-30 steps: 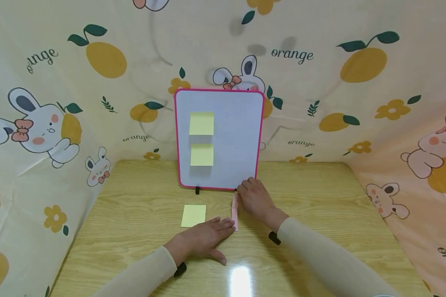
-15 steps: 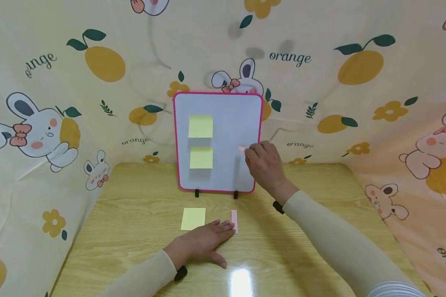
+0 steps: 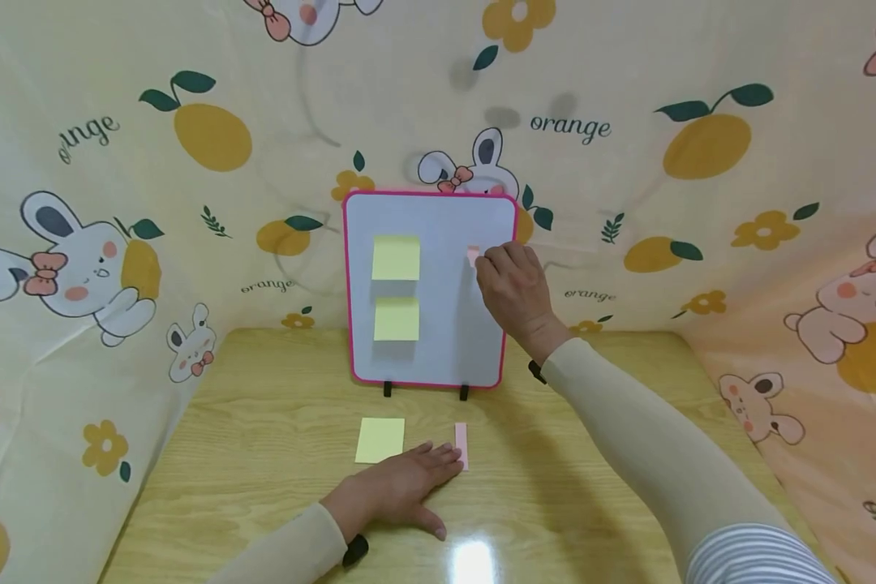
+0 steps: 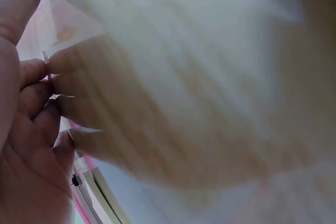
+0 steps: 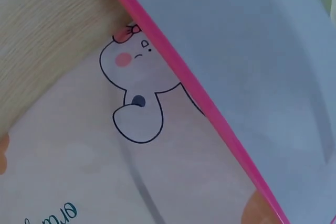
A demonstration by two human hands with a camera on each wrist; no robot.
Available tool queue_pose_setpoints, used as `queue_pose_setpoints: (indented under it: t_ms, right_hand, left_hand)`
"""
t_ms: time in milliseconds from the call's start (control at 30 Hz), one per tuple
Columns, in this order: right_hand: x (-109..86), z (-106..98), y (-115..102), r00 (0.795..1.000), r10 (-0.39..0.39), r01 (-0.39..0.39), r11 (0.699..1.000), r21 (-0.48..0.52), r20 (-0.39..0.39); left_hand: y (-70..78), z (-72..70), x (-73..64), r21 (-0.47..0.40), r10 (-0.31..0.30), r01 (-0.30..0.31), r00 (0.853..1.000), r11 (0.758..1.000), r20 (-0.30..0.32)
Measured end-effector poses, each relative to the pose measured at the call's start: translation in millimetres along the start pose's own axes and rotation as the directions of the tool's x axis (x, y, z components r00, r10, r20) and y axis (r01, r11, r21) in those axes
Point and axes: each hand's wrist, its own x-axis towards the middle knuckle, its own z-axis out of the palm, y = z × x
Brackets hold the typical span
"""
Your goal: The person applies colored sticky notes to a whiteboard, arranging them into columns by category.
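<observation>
- We see the right hand (image 3: 516,288) pinching a pink slip (image 3: 473,254) at its fingertips, before the whiteboard (image 3: 448,217);
- left of that pinch, an upper yellow note (image 3: 397,258) and a lower yellow note (image 3: 397,319) on the whiteboard;
- nearer us than the grip, the left hand (image 3: 397,491), fingers extended, touches a pink strip (image 3: 461,435); a yellow square (image 3: 380,439) lies just beyond.
</observation>
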Motion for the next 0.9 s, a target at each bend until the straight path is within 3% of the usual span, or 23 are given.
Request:
queue_pose_setpoints:
  t_ms: [167,433,900]
  right_hand:
    - [2.0,7.6,1.9,1.000,-0.012,0.012,1.000,-0.015,-0.009]
    - [5.8,6.1,2.9,0.998,-0.024,0.027,0.998,-0.048,0.059]
    - [6.3,11.5,2.5,0.994,-0.023,0.028,0.998,-0.050,0.109]
  left_hand:
    - [1.2,0.5,-0.3,-0.004,0.003,-0.003,1.000,1.000,0.001]
    - [2.3,-1.5,0.2,-0.008,-0.004,0.004,1.000,1.000,0.013]
    - [0.2,-0.6,-2.1,-0.025,0.002,-0.003,1.000,1.000,-0.003]
